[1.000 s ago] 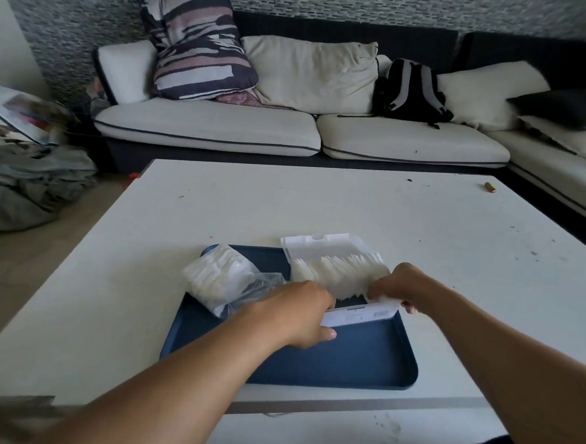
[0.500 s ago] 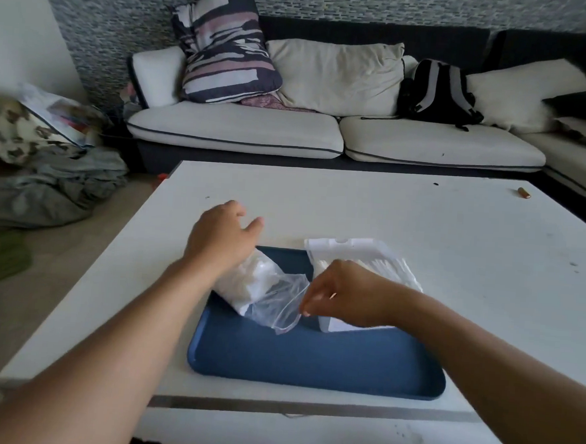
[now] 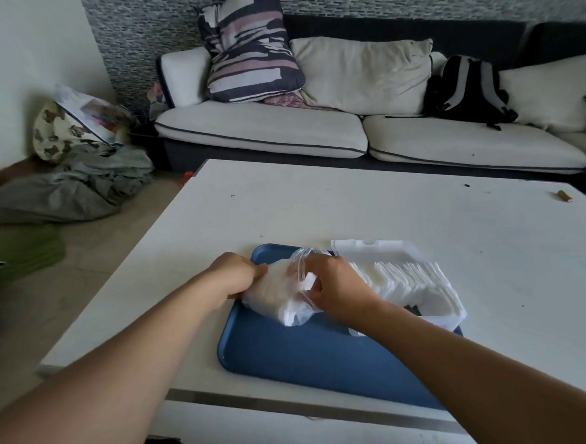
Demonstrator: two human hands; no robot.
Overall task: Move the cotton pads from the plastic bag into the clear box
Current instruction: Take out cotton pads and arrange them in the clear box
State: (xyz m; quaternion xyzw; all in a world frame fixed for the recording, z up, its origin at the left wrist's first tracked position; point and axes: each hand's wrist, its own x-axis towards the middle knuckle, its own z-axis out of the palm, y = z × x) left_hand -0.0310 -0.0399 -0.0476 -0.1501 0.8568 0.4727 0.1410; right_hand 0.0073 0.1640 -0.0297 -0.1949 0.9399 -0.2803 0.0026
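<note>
A clear plastic bag (image 3: 280, 295) holding white cotton pads lies on the far left part of a blue tray (image 3: 310, 356). My left hand (image 3: 235, 275) grips the bag's left end. My right hand (image 3: 335, 289) has its fingers curled at the bag's open mouth, around the pads inside. To the right stands the clear box (image 3: 450, 317), its lid (image 3: 372, 249) folded back, with a row of white cotton pads (image 3: 414, 284) standing in it.
The tray sits near the front edge of a white table (image 3: 422, 216). A small brown item (image 3: 563, 195) lies at the table's far right. A sofa with cushions and a backpack (image 3: 468, 88) stands behind. Clothes and bags lie on the floor at left.
My left hand came down from above the bag and took hold of its left end. My right hand moved from the bag's edge into its mouth. The camera shifted left.
</note>
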